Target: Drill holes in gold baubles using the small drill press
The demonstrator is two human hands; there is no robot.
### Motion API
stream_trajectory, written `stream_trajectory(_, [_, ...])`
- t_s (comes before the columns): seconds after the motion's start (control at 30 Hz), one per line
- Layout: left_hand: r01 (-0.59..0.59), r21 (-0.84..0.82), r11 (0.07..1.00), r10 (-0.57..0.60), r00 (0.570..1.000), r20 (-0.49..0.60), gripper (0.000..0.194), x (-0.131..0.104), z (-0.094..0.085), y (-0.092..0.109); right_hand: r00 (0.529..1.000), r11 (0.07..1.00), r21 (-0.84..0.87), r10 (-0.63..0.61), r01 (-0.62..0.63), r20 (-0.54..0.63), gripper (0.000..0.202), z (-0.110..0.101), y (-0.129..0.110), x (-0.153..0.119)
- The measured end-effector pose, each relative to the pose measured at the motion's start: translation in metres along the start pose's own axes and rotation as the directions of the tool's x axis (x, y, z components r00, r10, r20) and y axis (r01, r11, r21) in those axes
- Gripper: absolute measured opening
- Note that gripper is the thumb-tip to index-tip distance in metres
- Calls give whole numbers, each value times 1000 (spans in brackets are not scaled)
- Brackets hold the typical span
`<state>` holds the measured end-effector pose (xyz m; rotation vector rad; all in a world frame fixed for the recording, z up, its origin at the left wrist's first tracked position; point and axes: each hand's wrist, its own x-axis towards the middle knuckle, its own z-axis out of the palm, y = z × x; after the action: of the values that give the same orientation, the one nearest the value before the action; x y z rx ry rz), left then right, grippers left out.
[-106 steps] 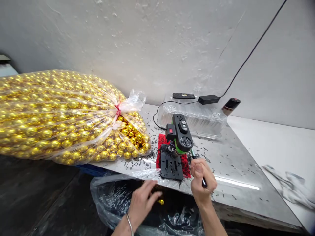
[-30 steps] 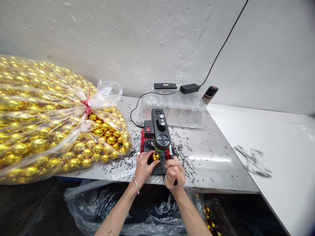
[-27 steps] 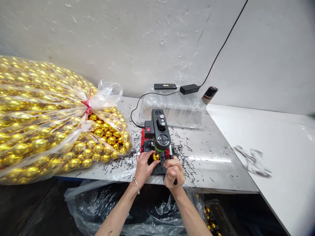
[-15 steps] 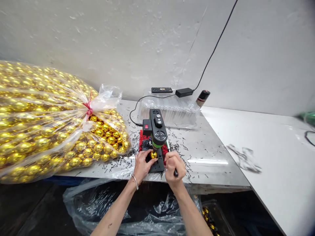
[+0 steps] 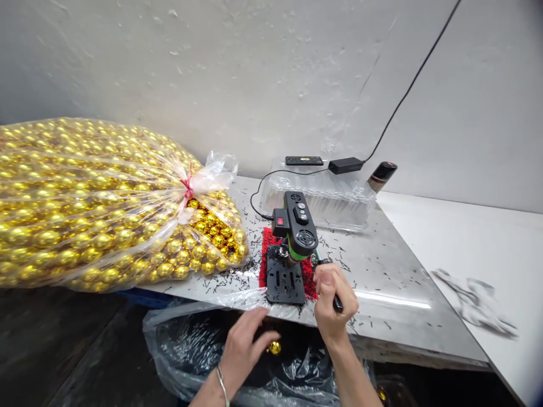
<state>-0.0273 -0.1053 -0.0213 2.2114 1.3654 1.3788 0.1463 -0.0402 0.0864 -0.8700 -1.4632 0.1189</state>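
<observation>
On my feed, the right hand [image 5: 335, 301] grips the black handle [image 5: 338, 305] of the small machine [image 5: 301, 223], right of centre. The left hand [image 5: 242, 342], at lower centre, has its thumb and fingers spread wide. A gold ball [image 5: 275, 347] shows just beside its thumb, over the plastic bag [image 5: 167, 333]; I can't tell whether they touch. A bulging sack [image 5: 218, 169] fills the left.

from the left hand [image 5: 244, 345], the front of the base plate [image 5: 285, 293] can be reached over loose clear film [image 5: 240, 298] at the table edge. the bulging bag [image 5: 106, 209] walls off the left — the press head [image 5: 301, 223] overhangs the plate's rear, clear plastic boxes [image 5: 343, 209] behind it. the right hand [image 5: 326, 308], gripping the lever [image 5: 337, 304], blocks the right side; past it, bare tabletop [image 5: 394, 271] leaves room.
</observation>
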Motion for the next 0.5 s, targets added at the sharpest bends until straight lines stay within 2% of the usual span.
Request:
stream_trajectory(0.07, [50, 95, 994, -38, 992, -117, 21, 28, -9, -18, 1000, 1000, 0, 4, -4, -4, 32, 0, 0, 0])
stream_trajectory(0.13, [120, 216, 969, -73, 974, -214, 22, 63, -23, -38, 1000, 1000, 3, 3, -3, -1, 32, 0, 0, 1])
stream_trajectory(0.2, [185, 368, 911, -105, 968, -227, 25, 99, -39, -55, 1000, 1000, 3, -4, 4, 4, 32, 0, 0, 1])
stream_trajectory(0.3, [266, 613, 744, -275, 958, -82, 28, 141, -59, -70, 1000, 1000, -1, -12, 12, 7, 31, -1, 1, -1])
stream_trajectory(0.4, [219, 761, 611, -464, 878, 120, 29, 165, -70, -72, 1000, 1000, -10, -2, 2, -6, 31, 0, 2, -3])
stream_trajectory(0.5, [150, 813, 562, -526, 824, 212, 30, 175, -71, -69, 1000, 1000, -10, 4, -5, -17, 33, 0, 3, -4])
